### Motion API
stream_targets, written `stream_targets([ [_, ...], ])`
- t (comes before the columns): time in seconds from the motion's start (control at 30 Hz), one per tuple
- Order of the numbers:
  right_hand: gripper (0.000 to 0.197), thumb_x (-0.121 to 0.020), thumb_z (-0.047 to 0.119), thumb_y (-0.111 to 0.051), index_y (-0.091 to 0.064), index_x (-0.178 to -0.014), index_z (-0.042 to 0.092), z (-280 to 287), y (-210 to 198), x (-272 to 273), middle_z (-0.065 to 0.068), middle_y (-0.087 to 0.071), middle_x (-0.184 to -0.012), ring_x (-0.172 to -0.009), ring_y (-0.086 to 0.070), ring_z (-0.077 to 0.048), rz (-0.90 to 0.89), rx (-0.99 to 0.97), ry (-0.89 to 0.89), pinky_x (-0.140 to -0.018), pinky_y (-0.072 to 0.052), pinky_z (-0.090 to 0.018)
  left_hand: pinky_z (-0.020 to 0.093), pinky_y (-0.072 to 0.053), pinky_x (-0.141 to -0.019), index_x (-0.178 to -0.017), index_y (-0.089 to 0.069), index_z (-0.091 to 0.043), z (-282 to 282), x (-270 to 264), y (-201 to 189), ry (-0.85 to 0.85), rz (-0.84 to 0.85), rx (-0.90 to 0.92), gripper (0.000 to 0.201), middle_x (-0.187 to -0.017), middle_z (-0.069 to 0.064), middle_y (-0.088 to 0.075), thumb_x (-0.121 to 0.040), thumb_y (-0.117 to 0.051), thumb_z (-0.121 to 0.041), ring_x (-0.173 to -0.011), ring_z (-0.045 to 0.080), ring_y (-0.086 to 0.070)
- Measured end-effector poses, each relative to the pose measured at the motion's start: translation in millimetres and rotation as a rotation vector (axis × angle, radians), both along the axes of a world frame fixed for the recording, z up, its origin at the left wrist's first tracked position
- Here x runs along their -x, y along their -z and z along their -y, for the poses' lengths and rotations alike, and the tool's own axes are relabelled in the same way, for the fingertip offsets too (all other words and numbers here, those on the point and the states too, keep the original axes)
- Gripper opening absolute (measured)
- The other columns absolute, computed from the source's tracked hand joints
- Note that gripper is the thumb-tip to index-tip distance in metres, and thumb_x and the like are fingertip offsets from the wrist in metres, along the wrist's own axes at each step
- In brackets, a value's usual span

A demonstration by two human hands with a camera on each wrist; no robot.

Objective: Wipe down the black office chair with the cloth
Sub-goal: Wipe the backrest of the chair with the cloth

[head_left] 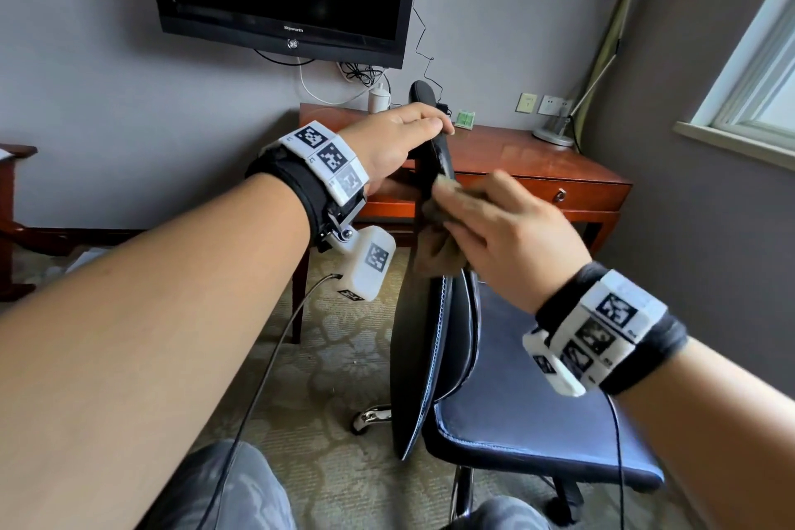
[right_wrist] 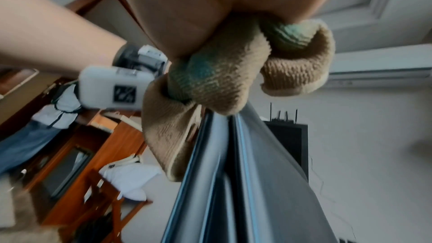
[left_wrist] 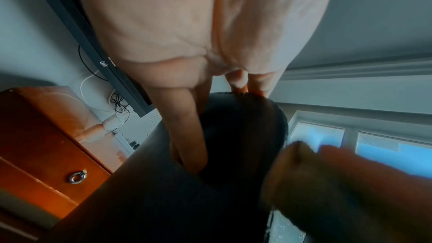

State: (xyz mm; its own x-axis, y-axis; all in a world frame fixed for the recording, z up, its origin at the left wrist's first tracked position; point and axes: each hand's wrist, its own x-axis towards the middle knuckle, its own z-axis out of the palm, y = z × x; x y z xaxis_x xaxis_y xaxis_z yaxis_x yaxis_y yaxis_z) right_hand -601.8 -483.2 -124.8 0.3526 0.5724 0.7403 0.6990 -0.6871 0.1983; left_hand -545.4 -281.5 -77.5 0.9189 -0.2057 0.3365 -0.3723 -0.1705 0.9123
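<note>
left hand [head_left: 393,142] grips upright chair back [head_left: 423,340]; right hand [head_left: 512,237] presses cloth [head_left: 439,245].

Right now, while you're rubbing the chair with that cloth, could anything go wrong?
Maybe a few things. The chair stands on wheels, so a hard push could roll or turn it, even though the left hand grips the top of the backrest. The right hand holds the cloth bunched up, with loose folds hanging that could slip free. The desk sits close behind the chair, so a shove might bump it.
</note>
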Motion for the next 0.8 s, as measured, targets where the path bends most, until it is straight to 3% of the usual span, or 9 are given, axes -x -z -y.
stream_targets([
  [0.13,0.038,-0.096,0.023,-0.062,-0.069,-0.133,0.015,-14,-33,-11,-0.011,-0.064,-0.102,-0.075,-0.065,-0.033,0.021,-0.041,0.024,-0.062,-0.06,-0.043,0.034,-0.051,-0.089,-0.109,-0.07,-0.025,-6,-4,0,-0.013,0.018,-0.049,0.021,-0.081,-0.017,-0.065,-0.11,-0.05,-0.026,-0.079,0.004,-0.06],
  [0.23,0.042,-0.096,0.023,-0.061,-0.066,-0.136,0.013,-21,-17,-15,-0.01,-0.064,-0.104,-0.075,-0.066,-0.032,-0.006,-0.074,0.024,-0.061,-0.06,-0.042,0.036,-0.045,-0.098,-0.102,-0.072,-0.031,-10,-6,2,-0.017,0.043,-0.067,0.023,-0.081,-0.025,-0.069,-0.11,-0.051,-0.028,-0.085,-0.001,-0.06],
  [0.3,0.038,-0.098,0.022,-0.061,-0.067,-0.134,0.011,-23,-2,-15,-0.011,-0.063,-0.103,-0.072,-0.065,-0.033,0.0,-0.09,0.015,-0.058,-0.06,-0.042,0.033,-0.041,-0.1,-0.103,-0.071,-0.031,-12,-6,4,-0.025,0.069,-0.078,0.023,-0.093,-0.022,-0.068,-0.11,-0.049,-0.027,-0.09,-0.006,-0.06],
  [0.4,0.034,-0.1,0.023,-0.06,-0.07,-0.131,0.013,-16,27,-14,-0.011,-0.06,-0.1,-0.066,-0.062,-0.035,-0.015,-0.026,0.014,-0.052,-0.058,-0.043,0.043,-0.049,-0.095,-0.105,-0.067,-0.025,-7,-4,5,-0.018,0.011,0.005,0.021,-0.098,-0.003,-0.061,-0.111,-0.048,-0.024,-0.094,0.014,-0.059],
  [0.47,0.037,-0.1,0.029,-0.056,-0.07,-0.133,0.018,-5,44,-14,-0.008,-0.06,-0.102,-0.067,-0.063,-0.034,-0.091,-0.002,0.019,-0.053,-0.058,-0.043,0.048,-0.052,-0.096,-0.102,-0.066,-0.024,-3,-2,4,-0.012,-0.003,0.032,0.021,-0.101,0.005,-0.057,-0.111,-0.047,-0.023,-0.096,0.02,-0.055],
  [0.6,0.039,-0.098,0.033,-0.056,-0.069,-0.134,0.021,3,38,-8,-0.003,-0.06,-0.103,-0.071,-0.066,-0.028,-0.162,0.039,0.014,-0.058,-0.061,-0.042,0.043,-0.058,-0.083,-0.104,-0.065,-0.022,-3,-3,4,0.007,-0.031,0.057,0.02,-0.102,0.005,-0.055,-0.111,-0.047,-0.023,-0.094,0.02,-0.056],
  [0.67,0.038,-0.1,0.03,-0.058,-0.068,-0.135,0.02,0,17,-5,-0.004,-0.062,-0.104,-0.076,-0.067,-0.025,-0.107,0.021,-0.013,-0.064,-0.062,-0.041,0.039,-0.057,-0.08,-0.103,-0.067,-0.026,-4,-4,4,0.003,-0.022,0.061,0.019,-0.099,-0.002,-0.059,-0.11,-0.049,-0.026,-0.094,0.018,-0.058],
  [0.77,0.037,-0.099,0.027,-0.06,-0.069,-0.134,0.018,-9,-8,-12,-0.006,-0.062,-0.103,-0.076,-0.066,-0.027,-0.04,-0.023,-0.025,-0.064,-0.062,-0.04,0.035,-0.047,-0.1,-0.092,-0.072,-0.039,-6,-4,3,-0.053,0.066,-0.044,0.022,-0.092,-0.026,-0.067,-0.097,-0.051,-0.043,-0.102,0.009,-0.06],
  [0.8,0.037,-0.099,0.028,-0.058,-0.069,-0.133,0.018,-12,-9,-14,-0.007,-0.062,-0.102,-0.074,-0.066,-0.028,-0.045,-0.019,-0.022,-0.063,-0.061,-0.04,0.033,-0.043,-0.103,-0.092,-0.072,-0.039,-7,-4,2,-0.068,0.075,-0.069,0.022,-0.093,-0.027,-0.067,-0.095,-0.051,-0.044,-0.103,0.006,-0.059],
])
